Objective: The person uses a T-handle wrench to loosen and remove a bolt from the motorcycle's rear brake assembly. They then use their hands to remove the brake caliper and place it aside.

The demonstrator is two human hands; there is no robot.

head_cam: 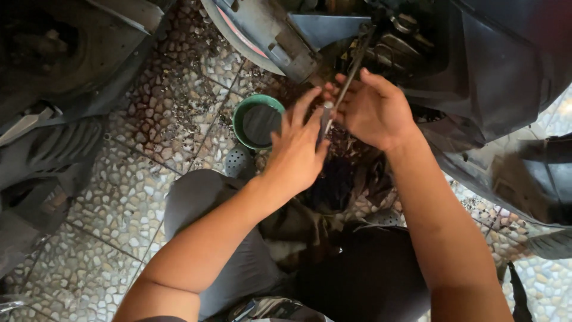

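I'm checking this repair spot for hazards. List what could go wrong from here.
1. The green bowl of dark liquid sits on the floor beside the left hand; a knock could spill it.
2. Both hands grip the long metal tool close together; a slip could drive the right hand into the dark engine parts.

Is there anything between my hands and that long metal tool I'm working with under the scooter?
Nothing visible. The left hand and the right hand both grip the long metal tool directly. Its far end runs up into the dark engine parts, where the tip is hidden.
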